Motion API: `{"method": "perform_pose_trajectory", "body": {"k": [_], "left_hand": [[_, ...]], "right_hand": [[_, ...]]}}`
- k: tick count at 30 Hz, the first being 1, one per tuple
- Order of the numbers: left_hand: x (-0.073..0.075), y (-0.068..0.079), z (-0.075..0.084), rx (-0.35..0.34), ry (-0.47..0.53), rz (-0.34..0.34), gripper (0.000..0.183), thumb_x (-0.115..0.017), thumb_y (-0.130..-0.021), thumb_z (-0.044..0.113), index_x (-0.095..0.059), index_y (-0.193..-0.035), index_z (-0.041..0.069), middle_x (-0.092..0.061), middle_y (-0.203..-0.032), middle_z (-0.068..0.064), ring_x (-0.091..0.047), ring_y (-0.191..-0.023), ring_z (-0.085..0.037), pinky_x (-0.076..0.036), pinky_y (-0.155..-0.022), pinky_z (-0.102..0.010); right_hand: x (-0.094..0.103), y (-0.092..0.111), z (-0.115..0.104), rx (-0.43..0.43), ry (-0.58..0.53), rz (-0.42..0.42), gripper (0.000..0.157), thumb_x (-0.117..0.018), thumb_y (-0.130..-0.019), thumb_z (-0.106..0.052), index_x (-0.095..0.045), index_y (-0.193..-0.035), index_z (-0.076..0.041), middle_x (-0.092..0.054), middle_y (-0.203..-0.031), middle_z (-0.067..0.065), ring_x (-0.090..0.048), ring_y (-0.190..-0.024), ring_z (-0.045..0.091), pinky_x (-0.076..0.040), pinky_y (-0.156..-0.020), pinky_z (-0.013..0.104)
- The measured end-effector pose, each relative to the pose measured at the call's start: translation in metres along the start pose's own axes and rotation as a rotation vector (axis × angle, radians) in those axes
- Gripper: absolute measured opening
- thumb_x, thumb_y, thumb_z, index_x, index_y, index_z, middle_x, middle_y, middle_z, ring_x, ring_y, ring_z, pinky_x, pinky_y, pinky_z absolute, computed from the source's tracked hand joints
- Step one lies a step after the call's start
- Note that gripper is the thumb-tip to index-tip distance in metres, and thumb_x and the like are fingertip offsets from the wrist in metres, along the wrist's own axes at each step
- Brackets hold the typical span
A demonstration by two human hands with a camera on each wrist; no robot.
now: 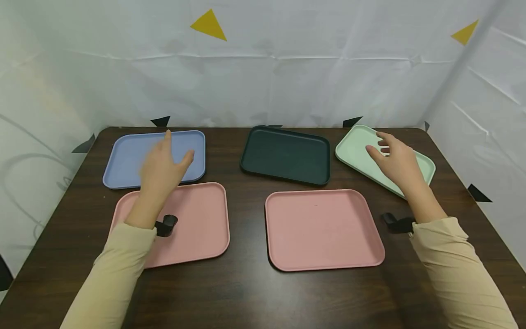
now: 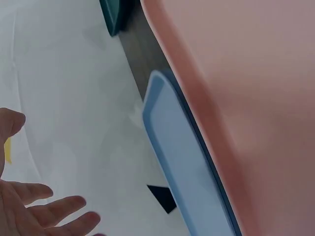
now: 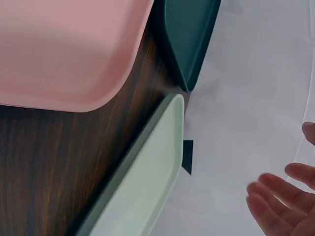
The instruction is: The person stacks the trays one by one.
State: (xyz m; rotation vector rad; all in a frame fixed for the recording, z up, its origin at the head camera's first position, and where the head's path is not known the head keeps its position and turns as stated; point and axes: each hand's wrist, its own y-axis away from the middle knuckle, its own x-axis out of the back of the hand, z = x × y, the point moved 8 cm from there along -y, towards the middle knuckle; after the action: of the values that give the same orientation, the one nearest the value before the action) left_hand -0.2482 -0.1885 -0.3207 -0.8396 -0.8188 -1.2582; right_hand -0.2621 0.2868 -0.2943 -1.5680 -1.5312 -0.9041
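My left hand [image 1: 161, 176] hovers over the blue tray [image 1: 123, 160] and the far edge of the left pink tray [image 1: 201, 224], thumb and fingers spread with nothing in them. It looks blurred in the head view. On the other side my right hand [image 1: 396, 160] hangs above the light green tray [image 1: 359, 144], fingers loosely bent and holding nothing. In the left wrist view, the fingers [image 2: 59, 209] stand apart against the white sheet. The right wrist view likewise shows bare fingers [image 3: 283, 196] away from the green tray.
A dark green tray [image 1: 285, 155] lies at the table's back middle. The right pink tray [image 1: 322, 230] sits in front of it. White sheeting [image 1: 271, 82] with yellow and black triangles rises behind the dark wooden table [image 1: 246, 297]. Each wrist wears a black camera strap.
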Motion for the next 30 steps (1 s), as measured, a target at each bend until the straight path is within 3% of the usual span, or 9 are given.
{"method": "perform_pose_trajectory", "body": {"k": [5, 8, 11, 15, 22, 30], "left_hand": [[-0.008, 0.008, 0.015, -0.027, 0.146, -0.045, 0.067, -0.047, -0.097, 0.041, -0.029, -0.149, 0.003, -0.042, -0.146, -0.023, -0.040, -0.134, -0.041, -0.039, -0.105, -0.060], [-0.017, 0.011, 0.024, -0.045, 0.197, -0.111, 0.060, -0.046, -0.098, 0.036, -0.035, -0.147, 0.003, -0.050, -0.141, -0.021, -0.048, -0.128, -0.038, -0.044, -0.102, -0.056], [-0.027, 0.016, 0.033, -0.051, 0.241, -0.188, 0.055, -0.046, -0.099, 0.033, -0.038, -0.145, 0.005, -0.054, -0.137, -0.020, -0.054, -0.124, -0.036, -0.049, -0.098, -0.052], [-0.042, 0.022, 0.044, -0.067, 0.299, -0.259, 0.050, -0.048, -0.099, 0.030, -0.043, -0.142, 0.004, -0.059, -0.130, -0.019, -0.060, -0.116, -0.034, -0.053, -0.093, -0.049], [-0.069, 0.034, 0.059, -0.069, 0.375, -0.380, 0.045, -0.050, -0.098, 0.027, -0.048, -0.137, 0.005, -0.060, -0.128, -0.019, -0.064, -0.111, -0.032, -0.054, -0.090, -0.046], [-0.091, 0.051, 0.078, -0.080, 0.423, -0.477, 0.042, -0.054, -0.096, 0.023, -0.053, -0.132, 0.003, -0.063, -0.124, -0.018, -0.065, -0.105, -0.029, -0.057, -0.082, -0.037]], "right_hand": [[-0.007, 0.003, 0.006, -0.008, -0.070, -0.078, 0.060, -0.043, -0.100, -0.039, -0.036, -0.144, 0.002, -0.053, -0.130, 0.033, -0.056, -0.114, 0.047, -0.052, -0.088, 0.054], [-0.014, 0.003, 0.011, -0.019, -0.111, -0.142, 0.059, -0.045, -0.100, -0.037, -0.039, -0.142, 0.004, -0.056, -0.126, 0.033, -0.066, -0.102, 0.039, -0.056, -0.085, 0.044], [-0.021, 0.005, 0.017, -0.045, -0.172, -0.214, 0.058, -0.046, -0.100, -0.034, -0.038, -0.142, 0.005, -0.056, -0.126, 0.034, -0.072, -0.088, 0.019, -0.059, -0.082, 0.032], [-0.030, 0.007, 0.025, -0.067, -0.252, -0.288, 0.056, -0.050, -0.099, -0.028, -0.039, -0.141, 0.007, -0.056, -0.125, 0.034, -0.063, -0.076, -0.008, -0.057, -0.073, 0.015], [-0.045, 0.012, 0.038, -0.078, -0.375, -0.364, 0.051, -0.051, -0.098, -0.015, -0.037, -0.138, 0.013, -0.067, -0.107, 0.010, -0.061, -0.080, -0.009, -0.058, -0.075, 0.017], [-0.060, 0.017, 0.047, -0.069, -0.403, -0.406, 0.047, -0.051, -0.097, -0.007, -0.038, -0.135, 0.017, -0.067, -0.109, 0.015, -0.060, -0.081, -0.008, -0.057, -0.076, 0.016]]}}
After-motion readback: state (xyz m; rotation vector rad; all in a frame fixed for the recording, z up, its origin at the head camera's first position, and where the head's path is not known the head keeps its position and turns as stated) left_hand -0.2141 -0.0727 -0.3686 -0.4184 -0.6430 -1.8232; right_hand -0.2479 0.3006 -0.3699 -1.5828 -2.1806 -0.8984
